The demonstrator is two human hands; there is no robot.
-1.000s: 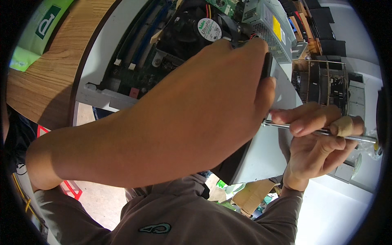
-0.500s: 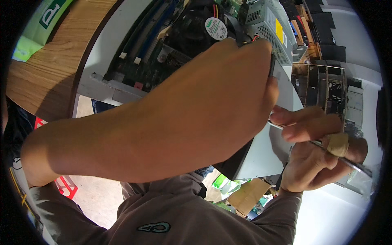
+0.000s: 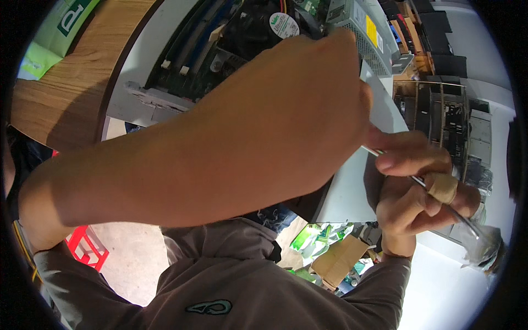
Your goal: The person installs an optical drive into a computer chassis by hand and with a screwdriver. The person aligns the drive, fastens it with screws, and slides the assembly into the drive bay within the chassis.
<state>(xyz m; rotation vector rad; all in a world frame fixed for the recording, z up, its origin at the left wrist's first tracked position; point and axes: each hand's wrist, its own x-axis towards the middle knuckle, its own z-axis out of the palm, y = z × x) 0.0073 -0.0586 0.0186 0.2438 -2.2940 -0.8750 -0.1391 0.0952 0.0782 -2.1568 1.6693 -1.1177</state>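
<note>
My left hand point(image 3: 308, 93) reaches across the view into an open white computer case point(image 3: 349, 192). I see only its back; the fingers are hidden behind it, near the grey power supply point(image 3: 357, 27). My right hand point(image 3: 412, 203), with a tan bandage on one finger, grips the thin metal shaft of a screwdriver point(image 3: 465, 223). The shaft slants from behind my left hand down to a clear handle at the lower right. Inside the case lie a dark motherboard point(image 3: 187, 60) and a black cooling fan point(image 3: 258, 27).
The case rests on a wooden table point(image 3: 71, 88) with a green package point(image 3: 60, 27) at its far left. Another opened metal unit point(image 3: 440, 121) sits to the right. Below are a red stool point(image 3: 85, 247) and a cardboard box point(image 3: 341, 258) on the floor.
My right hand has tilted the screwdriver, so its handle end now points lower and to the right. My left hand stays over the case.
</note>
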